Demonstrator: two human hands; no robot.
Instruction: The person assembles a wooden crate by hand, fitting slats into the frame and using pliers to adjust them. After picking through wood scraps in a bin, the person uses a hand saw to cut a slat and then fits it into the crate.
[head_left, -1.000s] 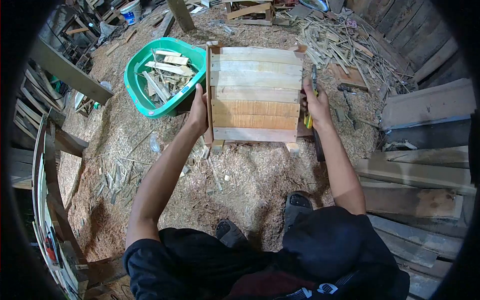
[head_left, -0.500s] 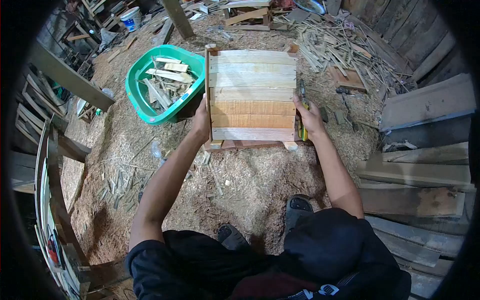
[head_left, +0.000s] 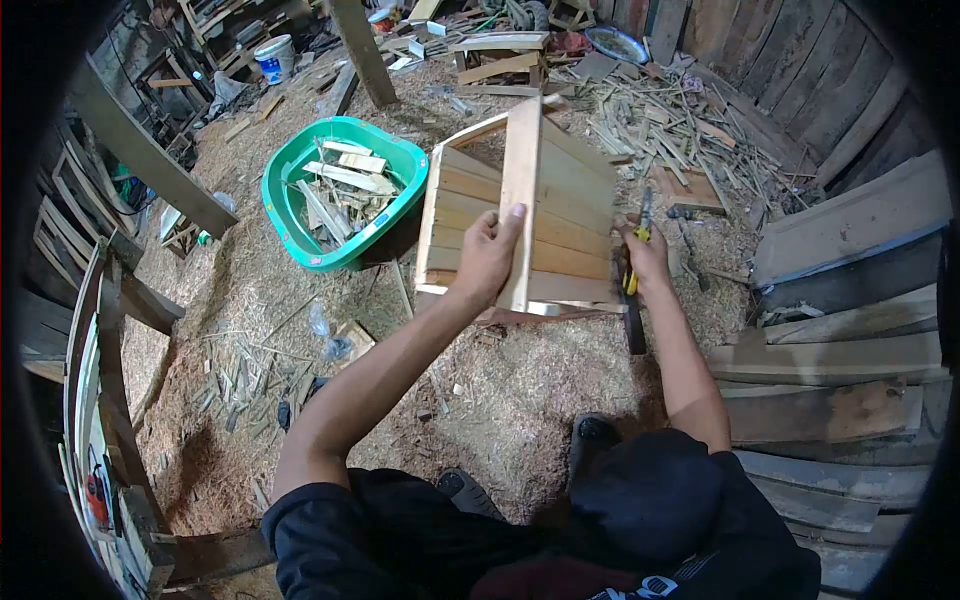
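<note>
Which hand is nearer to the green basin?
Left. The left hand grips the slatted wooden piece, right of the green basin; the right hand is farther right.

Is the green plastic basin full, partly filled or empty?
Partly filled: pale wood scraps lie inside the green plastic basin, and bare inner wall shows beside them.

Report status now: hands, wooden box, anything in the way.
Left hand gripping wooden box by one board. Right hand holding yellow-marked tool beside it. Box at an angle. Green tub of scraps close on its left, may crowd.
</note>
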